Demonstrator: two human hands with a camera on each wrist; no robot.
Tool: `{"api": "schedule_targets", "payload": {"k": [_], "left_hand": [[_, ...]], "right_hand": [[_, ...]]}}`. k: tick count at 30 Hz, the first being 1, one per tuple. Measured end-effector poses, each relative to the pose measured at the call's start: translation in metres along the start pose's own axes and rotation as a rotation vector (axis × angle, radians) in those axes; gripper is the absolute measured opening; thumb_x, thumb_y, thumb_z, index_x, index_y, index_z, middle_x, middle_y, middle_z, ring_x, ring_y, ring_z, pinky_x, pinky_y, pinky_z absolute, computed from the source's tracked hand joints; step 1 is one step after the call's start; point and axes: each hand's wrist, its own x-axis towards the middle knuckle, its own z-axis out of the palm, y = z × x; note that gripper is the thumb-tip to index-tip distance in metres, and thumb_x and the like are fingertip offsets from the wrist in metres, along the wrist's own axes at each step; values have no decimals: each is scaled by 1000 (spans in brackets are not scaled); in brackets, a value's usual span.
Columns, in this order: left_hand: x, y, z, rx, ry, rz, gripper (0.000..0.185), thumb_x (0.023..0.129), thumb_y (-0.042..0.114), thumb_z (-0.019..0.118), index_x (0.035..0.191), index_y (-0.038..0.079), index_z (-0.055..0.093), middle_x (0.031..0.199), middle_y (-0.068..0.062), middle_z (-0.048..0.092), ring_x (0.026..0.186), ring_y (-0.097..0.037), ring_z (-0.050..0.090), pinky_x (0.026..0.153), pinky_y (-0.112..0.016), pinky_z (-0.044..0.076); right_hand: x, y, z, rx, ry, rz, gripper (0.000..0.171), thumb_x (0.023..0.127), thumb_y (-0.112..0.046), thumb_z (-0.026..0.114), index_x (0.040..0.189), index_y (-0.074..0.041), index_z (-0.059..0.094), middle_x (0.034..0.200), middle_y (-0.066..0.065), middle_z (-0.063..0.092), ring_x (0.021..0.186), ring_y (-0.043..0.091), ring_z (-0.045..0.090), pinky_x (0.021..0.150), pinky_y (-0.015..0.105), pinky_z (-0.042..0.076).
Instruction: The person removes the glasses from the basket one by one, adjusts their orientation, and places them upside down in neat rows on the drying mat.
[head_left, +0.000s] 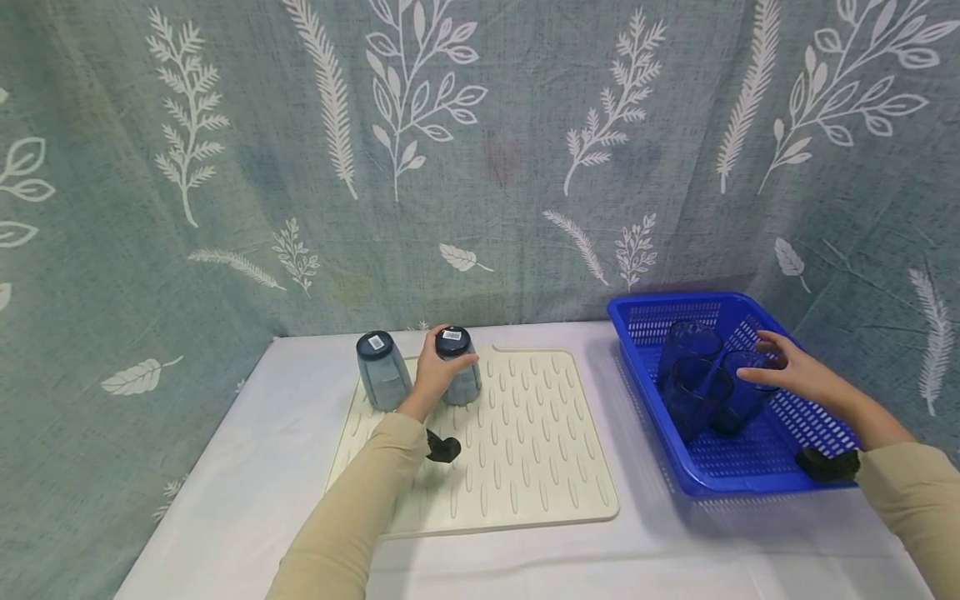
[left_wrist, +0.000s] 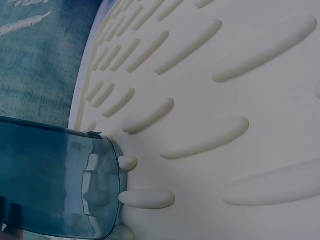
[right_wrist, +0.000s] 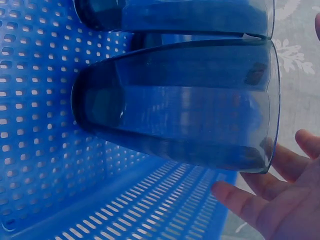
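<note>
My left hand (head_left: 435, 372) holds a blue-tinted drinking glass (head_left: 462, 388) near its dark base, which faces up with a white label. That glass stands upside down on a cream ribbed drying mat (head_left: 536, 421); in the left wrist view its rim end meets the mat's ridges. A second upturned glass (head_left: 386, 377) stands to its left, at the mat's edge. Over on the right, my right hand (head_left: 804, 372) is at the rim of an upright glass (right_wrist: 185, 105) in a blue basket (head_left: 678, 454), fingers spread. Two more upright glasses, a back one (head_left: 688, 343) and a front one (head_left: 693, 396), stand beside it.
A white cloth (head_left: 255, 467) covers the table. Behind hangs a grey-green curtain (head_left: 495, 167) with white leaf patterns, close to the table's back edge. The basket's raised, perforated walls surround the glasses. Black wrist-camera parts (head_left: 444, 448) sit under the left wrist.
</note>
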Motion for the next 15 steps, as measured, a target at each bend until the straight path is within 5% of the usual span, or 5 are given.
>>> {"api": "schedule_targets", "payload": {"k": [15], "left_hand": [[-1,1,0,10,-2,-12,78,76,22,75,139,16,29,140,-15,35,128,-30,37,103,-45,35]], "right_hand": [[2,10,0,-38,-108,11,99,87,-32,60,139,12,-11,135,44,13,118,60,25,88,67,33]]}}
